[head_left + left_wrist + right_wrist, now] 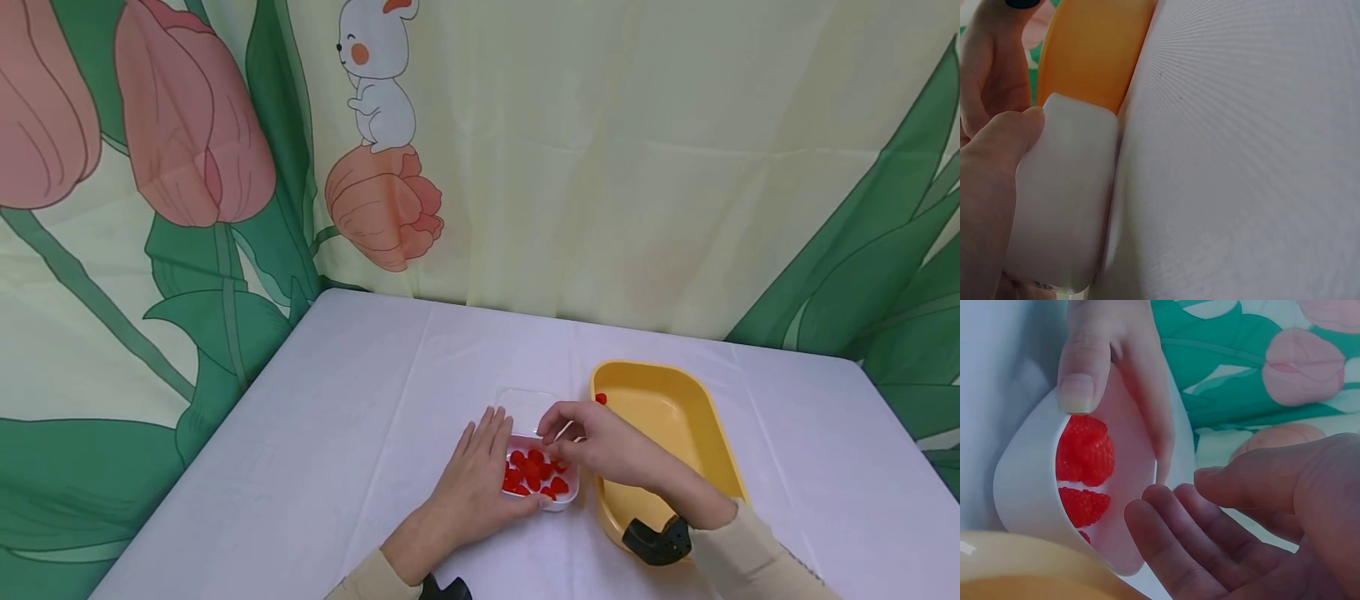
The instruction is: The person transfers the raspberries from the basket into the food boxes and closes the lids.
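Note:
A small white container (557,506) holds several red raspberries (1088,450). My left hand (476,483) grips it from the left, thumb at the near rim and fingers stretched along the far side; the left wrist view has the thumb on the container's white wall (1066,194). Over the container's right part hovers my right hand (611,442). Its fingers are loosely bent near the rim in the right wrist view, with nothing visible between thumb and fingertips. One red raspberry (601,399) is at the far left corner of a yellow tray (693,417).
The yellow tray stands just right of the container, partly under my right forearm. Behind the container lies a clear plastic lid (525,406). A white cloth (300,467) covers the table, and a printed curtain (600,167) hangs along its back edge.

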### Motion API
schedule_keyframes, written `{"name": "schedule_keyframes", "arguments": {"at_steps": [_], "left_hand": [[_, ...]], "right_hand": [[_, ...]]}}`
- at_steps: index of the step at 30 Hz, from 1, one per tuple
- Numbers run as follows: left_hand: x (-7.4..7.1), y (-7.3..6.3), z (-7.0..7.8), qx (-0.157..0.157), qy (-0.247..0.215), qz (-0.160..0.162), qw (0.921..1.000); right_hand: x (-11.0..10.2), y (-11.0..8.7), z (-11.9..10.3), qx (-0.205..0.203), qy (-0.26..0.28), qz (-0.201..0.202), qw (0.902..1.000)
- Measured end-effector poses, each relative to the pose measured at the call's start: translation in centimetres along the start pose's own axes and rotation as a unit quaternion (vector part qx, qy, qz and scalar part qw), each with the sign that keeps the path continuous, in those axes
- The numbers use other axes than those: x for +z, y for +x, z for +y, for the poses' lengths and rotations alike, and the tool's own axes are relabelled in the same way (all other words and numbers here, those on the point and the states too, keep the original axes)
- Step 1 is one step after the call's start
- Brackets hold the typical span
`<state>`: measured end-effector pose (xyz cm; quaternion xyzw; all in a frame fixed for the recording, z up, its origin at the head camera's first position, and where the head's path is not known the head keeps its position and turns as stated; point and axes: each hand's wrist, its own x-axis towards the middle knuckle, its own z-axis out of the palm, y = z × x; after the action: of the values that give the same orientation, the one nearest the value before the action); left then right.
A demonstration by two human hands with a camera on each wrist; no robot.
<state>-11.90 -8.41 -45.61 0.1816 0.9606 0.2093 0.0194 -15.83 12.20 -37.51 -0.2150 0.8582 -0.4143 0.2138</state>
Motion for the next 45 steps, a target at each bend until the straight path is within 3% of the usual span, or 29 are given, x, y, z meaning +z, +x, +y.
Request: {"name": "schedule_keyframes", "arguments": {"at_steps": [8,28,45], "left_hand": [[0.0,0.0,0.0,-0.008,-0.006,-0.003,0.9999],[-0.1,0.0,0.3,-0.008,-0.007,0.003,0.9999],[0.1,0.1,0.3,-0.016,-0.005,-0.001,0.9999]], "right_hand": [[-0.7,-0.4,-0.2,-0.008,-0.005,0.028,0.9996],[-2.9,-1.2,0.7,0.022,0.081,0.087,0.9926],[-4.1,-1.7,2.2,0.022,0.127,0.134,0.9825]]}}
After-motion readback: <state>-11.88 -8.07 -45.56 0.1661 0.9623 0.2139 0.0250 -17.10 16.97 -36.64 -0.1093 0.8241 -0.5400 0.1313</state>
